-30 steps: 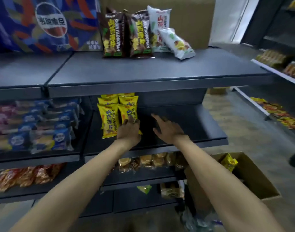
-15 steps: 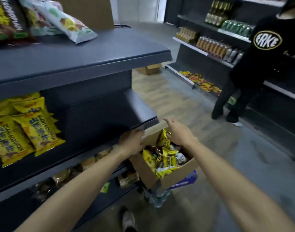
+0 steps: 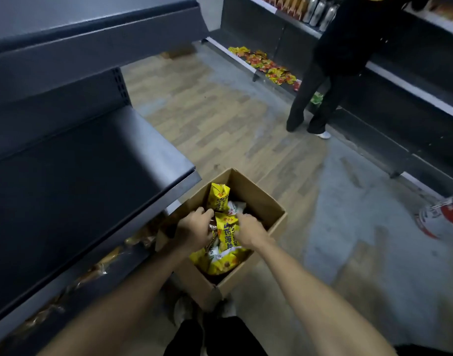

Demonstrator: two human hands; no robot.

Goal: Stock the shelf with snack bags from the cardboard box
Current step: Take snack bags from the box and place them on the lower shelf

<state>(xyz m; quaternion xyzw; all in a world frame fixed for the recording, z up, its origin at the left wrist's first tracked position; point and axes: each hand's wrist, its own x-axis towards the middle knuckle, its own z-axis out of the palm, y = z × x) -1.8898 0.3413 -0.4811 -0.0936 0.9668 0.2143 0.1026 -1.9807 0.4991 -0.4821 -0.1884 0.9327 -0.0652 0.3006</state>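
Both hands are reaching down into the cardboard box (image 3: 256,199), which is sitting open on the floor just beside the end of the dark shelf (image 3: 92,176). The left hand (image 3: 194,227) is lying over the pile at the box's left side with its fingers curled down among the bags; whether it is actually holding anything I cannot tell, since the fingertips are sinking out of sight. The right hand (image 3: 248,229) is closing its fingers on the top edge of a yellow snack bag (image 3: 228,232) that is lying in the middle of the box, between the two hands. Another yellow bag (image 3: 218,197) is standing tilted against the far wall of the box, and a white packet (image 3: 235,208) is peeking out just beside it. More yellow and white bags (image 3: 220,263) are lying heaped at the near corner. A dark brown packet (image 3: 213,227) is showing just beside the left hand's knuckles. The middle board of the shelf is looking bare along the stretch nearest the box, and on the board below it some pale wrapped goods (image 3: 104,265) are showing dimly. Across the aisle another person in black (image 3: 330,73) is standing facing the opposite shelving (image 3: 412,98), where a row of orange and yellow packets (image 3: 266,65) is lying on the lowest board
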